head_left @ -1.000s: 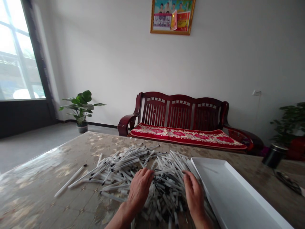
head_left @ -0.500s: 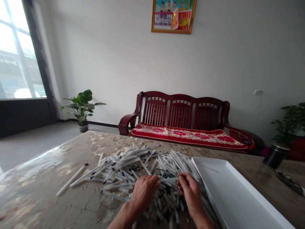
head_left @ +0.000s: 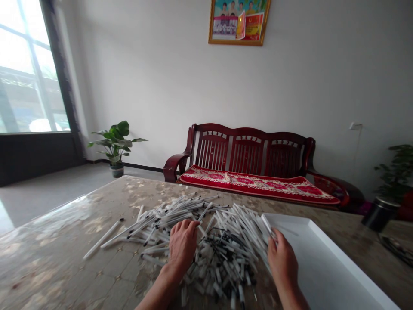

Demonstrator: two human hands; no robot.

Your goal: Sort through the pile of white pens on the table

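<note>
Many white pen barrels point(head_left: 240, 219), some with black ends, lie heaped on the table. Nearer to me is a pile of short white and black pen parts point(head_left: 222, 262). My left hand point(head_left: 183, 243) is over the left side of the heap, fingers bent down together among the barrels. Its fingertips are hidden, so what they grip does not show. My right hand point(head_left: 283, 256) is closed on a slim white pen point(head_left: 267, 223) at the left wall of a shallow white tray point(head_left: 322, 267). The pen slants up and to the left out of the fingers.
The table point(head_left: 106, 275) has a patterned cover. A single pen barrel point(head_left: 102, 239) with a black end lies apart on the left. On the right stand a black canister point(head_left: 380, 213) and a dark cable point(head_left: 395, 249). Behind is a wooden bench point(head_left: 245, 150) with a red cover.
Both hands were together over the pile with a white pen between them. My right hand has moved right to the tray wall with it, and my left hand has moved left and away onto the heap.
</note>
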